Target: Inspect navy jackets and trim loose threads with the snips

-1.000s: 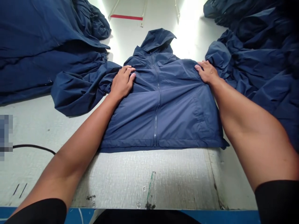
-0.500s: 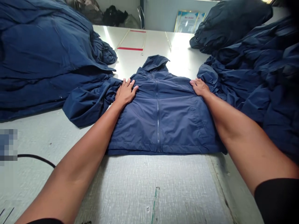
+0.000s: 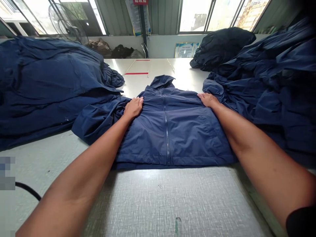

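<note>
Fingers (image 3: 137,102) open and flat, pressing, not gripping. Left hand (image 3: 132,109) rests on the upper chest of a navy zip-front hooded jacket (image 3: 187,131); right hand (image 3: 208,100) on its opposite shoulder. Jacket lies face up on a white table (image 3: 172,204), hood (image 3: 163,81) pointing away, left-side sleeve (image 3: 96,120) bunched. Navy jacket heaps (image 3: 49,85) flank it. Even, open-palmed pressure suits this thin fabric; pinching would pucker it.

Daylight pours through a row of windows (image 3: 197,16) above a low white wall (image 3: 160,49). A caged electric fan (image 3: 66,23) stands above that wall's left end, and a framed certificate (image 3: 185,50) hangs on the wall, right of centre.
</note>
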The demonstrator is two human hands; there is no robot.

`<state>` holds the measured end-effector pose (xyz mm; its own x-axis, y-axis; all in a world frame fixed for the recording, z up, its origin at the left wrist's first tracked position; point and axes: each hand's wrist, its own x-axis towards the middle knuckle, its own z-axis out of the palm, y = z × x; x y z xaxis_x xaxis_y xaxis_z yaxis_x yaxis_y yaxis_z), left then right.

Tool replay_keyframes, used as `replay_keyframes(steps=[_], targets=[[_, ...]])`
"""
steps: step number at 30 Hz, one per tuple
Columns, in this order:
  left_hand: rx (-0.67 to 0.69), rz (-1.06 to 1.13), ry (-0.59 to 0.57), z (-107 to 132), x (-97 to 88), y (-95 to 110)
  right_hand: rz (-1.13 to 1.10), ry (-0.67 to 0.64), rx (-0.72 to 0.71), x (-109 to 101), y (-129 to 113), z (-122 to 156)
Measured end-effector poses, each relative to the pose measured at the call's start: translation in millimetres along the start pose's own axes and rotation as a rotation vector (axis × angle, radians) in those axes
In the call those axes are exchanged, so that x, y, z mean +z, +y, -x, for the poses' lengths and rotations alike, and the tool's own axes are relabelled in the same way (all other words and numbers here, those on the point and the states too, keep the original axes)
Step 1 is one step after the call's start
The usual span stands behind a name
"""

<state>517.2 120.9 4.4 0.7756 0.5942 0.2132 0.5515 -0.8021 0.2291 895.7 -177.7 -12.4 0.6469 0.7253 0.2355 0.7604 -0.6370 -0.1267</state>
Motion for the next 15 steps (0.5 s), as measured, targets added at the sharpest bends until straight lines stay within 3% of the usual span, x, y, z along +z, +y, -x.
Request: replay_keyframes(steps=[6,15], targets=[[0.011,0.011,-0.011,-9.2,-0.2,3.0,0.081,0.113,0.011,-12.9,-17.5,15.6],[0.014,0.024,0.015,-17.0,-0.3,4.8,0.092,-0.007,0.150,-17.2,-28.9,20.4]])
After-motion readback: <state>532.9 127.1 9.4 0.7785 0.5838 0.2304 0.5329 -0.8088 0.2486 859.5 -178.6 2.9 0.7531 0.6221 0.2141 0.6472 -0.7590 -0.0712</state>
